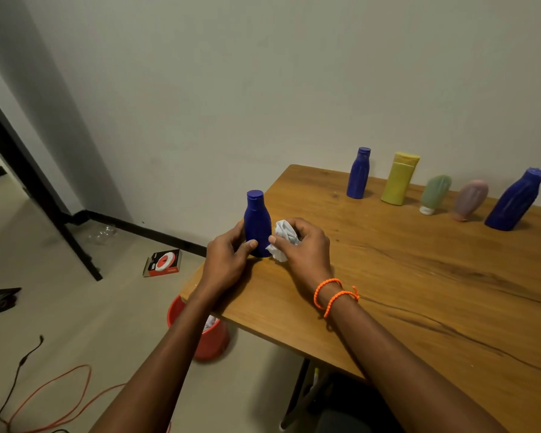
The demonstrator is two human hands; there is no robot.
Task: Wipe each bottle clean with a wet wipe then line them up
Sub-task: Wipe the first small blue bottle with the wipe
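Bottle in hand: small blue bottle [256, 225] stands upright near the left front edge of the table [419, 276], cap on
Left hand: left hand [228, 260] wraps the lower body of the bottle, thumb across the front – likely to keep it from tipping or sliding off the edge while it is rubbed
Right hand: right hand [306, 248] pinches a crumpled white wipe [283, 239] between thumb and fingers, the wad touching the bottle's right side low down
Step, as judged: wiping this bottle; it is not yet in the row
Row at the back: five pieces stand along the wall – another blue bottle [359, 173], a yellow bottle [399, 179], a green tube [434, 193] resting on its white cap, a pink tube [469, 200], a large blue bottle [514, 200]
Reading of the row: evenly spaced, so probably the finished line; the free space left of it looks the natural slot for this one
Under the table edge: red bucket [213, 339] with white scraps inside, probably for used wipes
Risk: the bottle is close to the table's edge – a hard push leftward could send it off
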